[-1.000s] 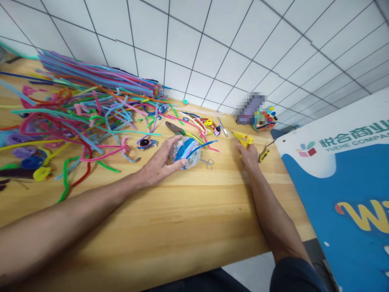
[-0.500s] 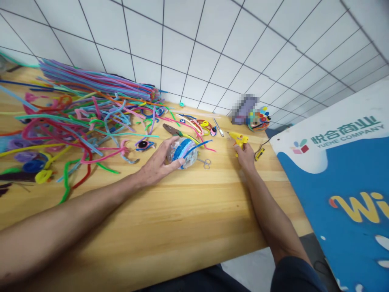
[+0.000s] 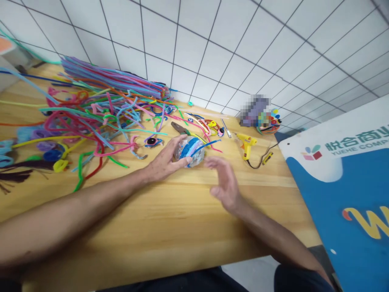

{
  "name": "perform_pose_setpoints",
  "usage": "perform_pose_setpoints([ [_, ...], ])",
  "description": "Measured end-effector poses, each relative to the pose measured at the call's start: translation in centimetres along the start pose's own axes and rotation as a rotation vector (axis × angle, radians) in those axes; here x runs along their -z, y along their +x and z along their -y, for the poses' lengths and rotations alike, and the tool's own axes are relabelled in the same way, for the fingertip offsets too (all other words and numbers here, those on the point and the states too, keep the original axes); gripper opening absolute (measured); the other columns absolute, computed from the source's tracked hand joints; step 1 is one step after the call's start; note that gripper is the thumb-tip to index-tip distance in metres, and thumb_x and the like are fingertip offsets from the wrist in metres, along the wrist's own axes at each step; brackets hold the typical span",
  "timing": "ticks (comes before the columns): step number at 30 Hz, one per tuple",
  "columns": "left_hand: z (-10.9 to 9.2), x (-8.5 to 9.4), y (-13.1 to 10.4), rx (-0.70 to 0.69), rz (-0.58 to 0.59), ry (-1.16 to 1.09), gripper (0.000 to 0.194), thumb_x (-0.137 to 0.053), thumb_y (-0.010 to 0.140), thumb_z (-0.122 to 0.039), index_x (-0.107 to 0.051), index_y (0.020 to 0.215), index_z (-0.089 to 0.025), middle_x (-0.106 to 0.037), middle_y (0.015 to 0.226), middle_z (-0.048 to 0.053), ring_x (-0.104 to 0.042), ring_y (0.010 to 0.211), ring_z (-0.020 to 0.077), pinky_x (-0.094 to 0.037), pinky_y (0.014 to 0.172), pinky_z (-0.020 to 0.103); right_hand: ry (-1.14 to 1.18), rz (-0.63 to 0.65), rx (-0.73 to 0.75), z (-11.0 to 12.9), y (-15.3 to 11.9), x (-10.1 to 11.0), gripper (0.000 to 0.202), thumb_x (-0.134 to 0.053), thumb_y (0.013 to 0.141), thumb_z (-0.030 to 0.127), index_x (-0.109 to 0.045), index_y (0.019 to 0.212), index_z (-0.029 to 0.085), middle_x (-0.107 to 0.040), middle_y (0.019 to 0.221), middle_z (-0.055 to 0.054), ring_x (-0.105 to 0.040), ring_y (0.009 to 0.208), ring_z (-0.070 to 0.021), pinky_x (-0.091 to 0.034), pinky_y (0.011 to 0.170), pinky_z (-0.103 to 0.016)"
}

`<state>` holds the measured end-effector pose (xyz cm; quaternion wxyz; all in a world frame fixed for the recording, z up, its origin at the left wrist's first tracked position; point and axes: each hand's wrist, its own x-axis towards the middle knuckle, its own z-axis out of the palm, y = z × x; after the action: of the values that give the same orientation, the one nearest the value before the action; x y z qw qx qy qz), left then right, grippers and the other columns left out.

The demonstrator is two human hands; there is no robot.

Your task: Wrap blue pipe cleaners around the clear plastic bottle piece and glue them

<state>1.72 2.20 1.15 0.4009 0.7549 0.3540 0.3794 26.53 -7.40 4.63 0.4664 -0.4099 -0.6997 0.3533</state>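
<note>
My left hand (image 3: pixel 170 160) grips a clear round ball (image 3: pixel 198 157) from its left side, resting on the wooden table. Blue, light blue and lilac pipe cleaners (image 3: pixel 190 148) band the ball, and one blue end sticks out to the right. My right hand (image 3: pixel 224 178) hovers just right of the ball, fingers curved and apart, holding nothing. Farther right, a yellow glue gun (image 3: pixel 246 145) lies on the table with its cord trailing. Behind the ball are pliers (image 3: pixel 179 128), partly hidden.
A tangle of loose pipe cleaners (image 3: pixel 79 125) spreads over the left side, with a thick bundle (image 3: pixel 115 79) behind it along the tiled wall. A craft knife (image 3: pixel 226 129) and a small decorated ball (image 3: pixel 269 121) lie at the back. A blue-white board (image 3: pixel 340 178) stands at right.
My right hand has let go of the glue gun, leaving it on the table, and moved left toward the ball. My left hand still holds the ball. The view has shifted slightly.
</note>
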Motion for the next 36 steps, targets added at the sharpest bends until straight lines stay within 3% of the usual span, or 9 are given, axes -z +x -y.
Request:
perform_pose_setpoints([
  [2,0.2,-0.1,0.1,-0.024,-0.004,-0.007,0.081,-0.067,0.098,-0.063,-0.040,0.163,-0.022,-0.052,0.167,0.019,-0.052,0.155,0.0390,-0.040,0.133,0.062,0.183,0.217,-0.031,0.6,-1.2,-2.7,0.084,-0.081,0.087,0.074,-0.055,0.154,0.029,-0.067,0.142,-0.012,-0.065,0.128,-0.0302,-0.051,0.115,-0.047],
  [5,0.4,-0.1,0.2,-0.050,-0.005,-0.011,0.082,-0.067,0.098,-0.065,-0.041,0.163,-0.022,-0.053,0.166,0.019,-0.053,0.154,0.0385,-0.041,0.133,0.061,0.308,0.394,-0.054,0.5,-2.2,-4.9,0.090,-0.090,0.084,0.064,-0.053,0.157,0.027,-0.068,0.142,-0.013,-0.067,0.127,-0.0288,-0.054,0.113,-0.046],
  [9,0.2,0.0,0.1,-0.044,-0.005,-0.003,0.081,-0.068,0.099,-0.062,-0.041,0.163,-0.021,-0.052,0.168,0.019,-0.051,0.156,0.0384,-0.040,0.134,0.060,0.305,0.348,-0.138,-0.4,-2.3,-5.5,0.037,-0.061,0.107,0.029,-0.062,0.144,0.029,-0.069,0.141,-0.011,-0.066,0.128,-0.0229,-0.056,0.111,-0.043],
  [13,-0.1,0.3,-0.1,-0.031,0.007,0.018,0.080,-0.069,0.099,-0.059,-0.040,0.165,-0.023,-0.052,0.168,0.017,-0.051,0.156,0.0390,-0.040,0.134,0.059,0.310,0.296,-0.163,-0.7,-2.4,-5.2,0.044,-0.049,0.101,0.010,-0.067,0.135,0.031,-0.068,0.145,-0.008,-0.064,0.138,-0.0212,-0.055,0.114,-0.043],
  [16,-0.2,0.4,-0.1,-0.031,0.011,0.029,0.081,-0.069,0.100,-0.060,-0.040,0.165,-0.021,-0.051,0.169,0.017,-0.051,0.156,0.0385,-0.040,0.135,0.056,0.330,0.305,-0.165,-0.6,-2.5,-5.0,0.049,-0.049,0.099,0.008,-0.067,0.138,0.032,-0.068,0.148,-0.007,-0.063,0.141,-0.0214,-0.055,0.117,-0.044],
  [19,0.0,0.4,-0.1,-0.035,0.008,0.033,0.082,-0.068,0.100,-0.063,-0.040,0.165,-0.021,-0.050,0.169,0.017,-0.051,0.156,0.0374,-0.041,0.134,0.053,0.305,0.338,-0.179,-0.3,-2.3,-4.9,0.041,-0.052,0.101,0.014,-0.071,0.133,0.031,-0.069,0.149,-0.008,-0.064,0.142,-0.0230,-0.053,0.120,-0.048],
  [22,0.2,0.4,-0.1,-0.040,0.010,0.040,0.082,-0.069,0.100,-0.063,-0.040,0.165,-0.022,-0.049,0.170,0.016,-0.051,0.156,0.0374,-0.041,0.134,0.054,0.305,0.406,-0.157,-0.1,-1.9,-4.7,0.026,-0.055,0.102,0.016,-0.078,0.098,0.027,-0.074,0.144,-0.007,-0.067,0.137,-0.0243,-0.051,0.121,-0.049],
  [25,0.3,0.4,0.0,-0.038,0.004,0.048,0.083,-0.069,0.099,-0.064,-0.040,0.165,-0.022,-0.050,0.170,0.016,-0.051,0.156,0.0375,-0.040,0.134,0.054,0.332,0.451,-0.153,0.0,-1.5,-4.5,0.032,-0.054,0.098,0.012,-0.069,0.072,0.025,-0.077,0.141,-0.005,-0.067,0.137,-0.0247,-0.050,0.121,-0.050],
  [36,0.1,0.4,0.0,-0.043,0.015,0.042,0.083,-0.069,0.099,-0.060,-0.039,0.165,-0.019,-0.049,0.170,0.017,-0.050,0.156,0.0371,-0.040,0.134,0.055,0.338,0.461,-0.192,0.2,-1.5,-4.6,0.031,-0.054,0.098,0.016,-0.066,0.070,0.024,-0.069,0.158,-0.003,-0.063,0.146,-0.0255,-0.047,0.124,-0.051],
])
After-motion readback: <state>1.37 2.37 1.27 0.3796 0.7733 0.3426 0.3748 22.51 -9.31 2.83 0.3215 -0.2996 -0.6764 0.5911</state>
